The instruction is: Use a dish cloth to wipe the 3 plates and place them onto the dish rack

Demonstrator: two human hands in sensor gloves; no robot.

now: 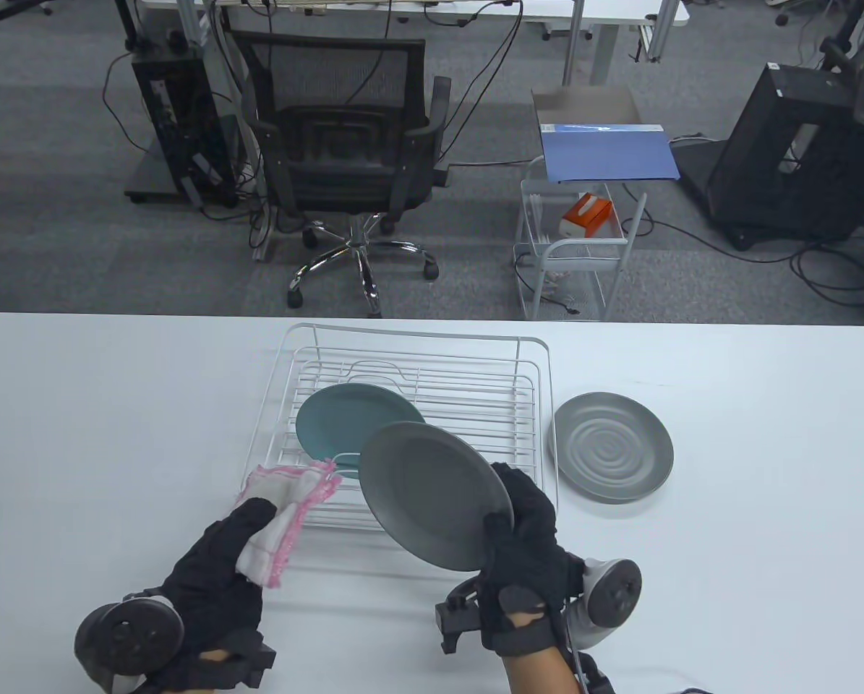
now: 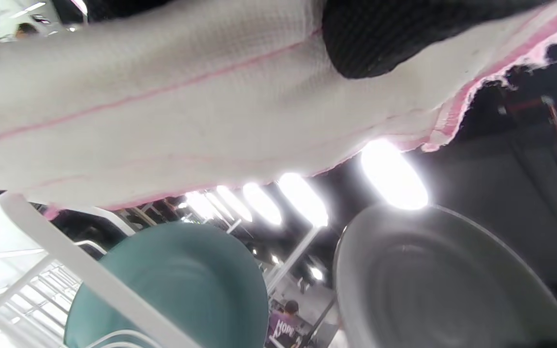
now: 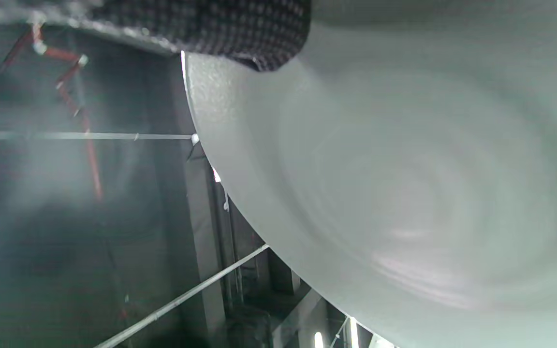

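Note:
A teal plate point(image 1: 356, 426) leans in the white wire dish rack point(image 1: 410, 376). My right hand point(image 1: 522, 535) grips a grey plate point(image 1: 432, 491) by its right rim and holds it tilted above the rack's front edge. My left hand point(image 1: 218, 571) holds a white dish cloth with pink trim point(image 1: 287, 506) just left of that plate, apart from it. A second grey plate point(image 1: 612, 455) with ring grooves lies flat on the table to the right of the rack. In the left wrist view the cloth point(image 2: 186, 96) hangs over the teal plate point(image 2: 177, 285) and the grey plate point(image 2: 433, 285). The right wrist view is filled by the held plate point(image 3: 404, 193).
The white table point(image 1: 113, 405) runs to a far edge behind the rack. Beyond it stand an office chair point(image 1: 352, 144), a wire trolley point(image 1: 583, 246) and black equipment cabinets on the floor.

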